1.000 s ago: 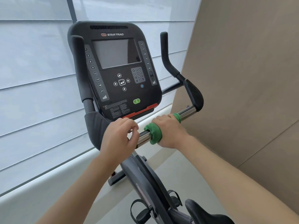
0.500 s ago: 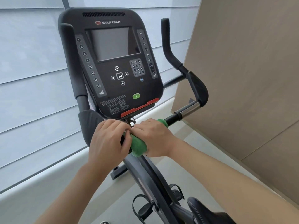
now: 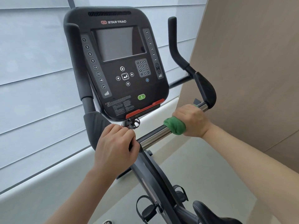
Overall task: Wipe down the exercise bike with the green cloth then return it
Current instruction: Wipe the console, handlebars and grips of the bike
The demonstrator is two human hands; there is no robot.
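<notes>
Right hand (image 3: 192, 121) is clenching the cloth (image 3: 175, 126) around the chrome bar (image 3: 155, 137), near its outer end. Left hand (image 3: 115, 143) is gripping the bar's inner end. Cloth looks soft and light, likely sliding easily on smooth metal; wrapping it fully suits.

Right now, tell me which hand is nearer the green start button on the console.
Left. The left hand grips the handlebar's centre, just below the console's green start button; the right hand, wrapping the green cloth, sits farther out to the right.

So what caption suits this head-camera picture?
Right hand wraps green cloth around the bike's chrome handlebar; left hand grips beside it.
</notes>
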